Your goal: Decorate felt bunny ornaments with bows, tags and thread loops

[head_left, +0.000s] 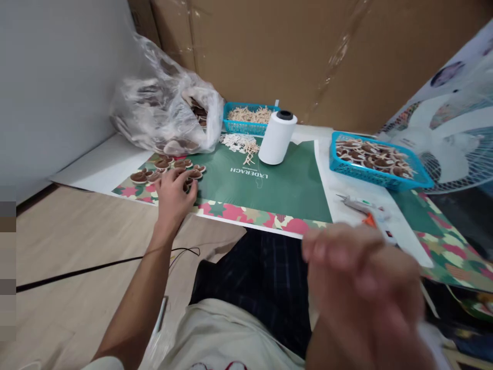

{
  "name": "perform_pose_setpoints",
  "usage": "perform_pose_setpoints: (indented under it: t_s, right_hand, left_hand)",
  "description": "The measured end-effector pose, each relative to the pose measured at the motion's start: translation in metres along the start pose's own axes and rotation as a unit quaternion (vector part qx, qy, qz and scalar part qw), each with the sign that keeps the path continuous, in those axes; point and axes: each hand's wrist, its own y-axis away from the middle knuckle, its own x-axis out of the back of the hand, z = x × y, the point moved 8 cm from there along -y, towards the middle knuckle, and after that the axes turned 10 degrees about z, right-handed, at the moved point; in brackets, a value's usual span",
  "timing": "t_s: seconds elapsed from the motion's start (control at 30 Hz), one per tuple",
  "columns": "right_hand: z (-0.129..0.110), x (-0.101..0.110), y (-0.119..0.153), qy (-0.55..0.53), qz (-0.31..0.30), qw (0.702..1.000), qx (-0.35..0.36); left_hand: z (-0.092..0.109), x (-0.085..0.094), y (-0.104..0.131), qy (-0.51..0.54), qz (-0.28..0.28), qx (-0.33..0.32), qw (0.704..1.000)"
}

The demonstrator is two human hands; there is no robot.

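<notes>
The left hand (175, 194) arches over brown pieces (182, 163); the blurred right hand (367, 275) is raised, curled; I cannot tell either grip.

Left hand (175, 191) forward, right hand (365, 280) curled

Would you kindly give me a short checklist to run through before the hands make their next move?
1. Left hand at the brown pieces: ok, its fingers are among them.
2. Left grip firm on a piece: cannot tell, the fingers hide it.
3. Right hand holding something: cannot tell, it is blurred and close to the camera.
4. White spool standing on its end: ok.
5. Small white pieces in a basket: not ok, they lie loose on the green sheet.
</notes>
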Motion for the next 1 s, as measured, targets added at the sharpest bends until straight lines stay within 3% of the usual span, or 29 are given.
perform_pose_setpoints:
  t_s: [0.07,0.1,0.17,0.23,0.33,0.47,0.57,0.67,0.8,0.9,1.0]
  right_hand:
    - [0.038,0.03,-0.024,0.052,0.096,0.994,-0.028]
    - [0.063,0.047,-0.035,0.143,0.11,0.982,-0.048]
    - [0.118,0.087,-0.049,0.343,0.085,0.928,-0.119]
    - [0.165,0.125,-0.056,0.476,0.026,0.86,-0.185]
    - [0.21,0.145,-0.059,0.491,-0.1,0.825,-0.262]
    - [0.227,0.14,-0.077,0.472,-0.142,0.815,-0.304]
    - [0.236,0.142,-0.092,0.456,-0.152,0.808,-0.341]
    - [0.243,0.151,-0.099,0.392,-0.155,0.819,-0.389]
    - [0.244,0.157,-0.085,0.237,-0.133,0.85,-0.452]
    - [0.235,0.15,-0.064,0.133,-0.083,0.867,-0.473]
    - [0.22,0.13,-0.043,-0.061,-0.01,0.872,-0.486]
  left_hand:
    - [0.012,-0.008,-0.012,-0.046,-0.057,-0.017,0.997]
    - [0.019,-0.012,-0.018,-0.067,-0.078,-0.029,0.994]
    - [0.038,-0.023,-0.025,-0.088,-0.105,-0.073,0.988]
    - [0.062,-0.036,-0.021,-0.076,-0.118,-0.119,0.983]
    - [0.108,-0.056,0.003,0.009,-0.118,-0.16,0.98]
    - [0.178,-0.071,0.047,0.138,-0.1,-0.197,0.965]
    - [0.212,-0.079,0.067,0.174,-0.108,-0.225,0.953]
    - [0.219,-0.081,0.072,0.194,-0.099,-0.24,0.946]
    - [0.21,-0.075,0.07,0.221,-0.067,-0.24,0.943]
    - [0.209,-0.071,0.071,0.246,-0.076,-0.248,0.934]
    - [0.218,-0.071,0.075,0.233,-0.118,-0.287,0.922]
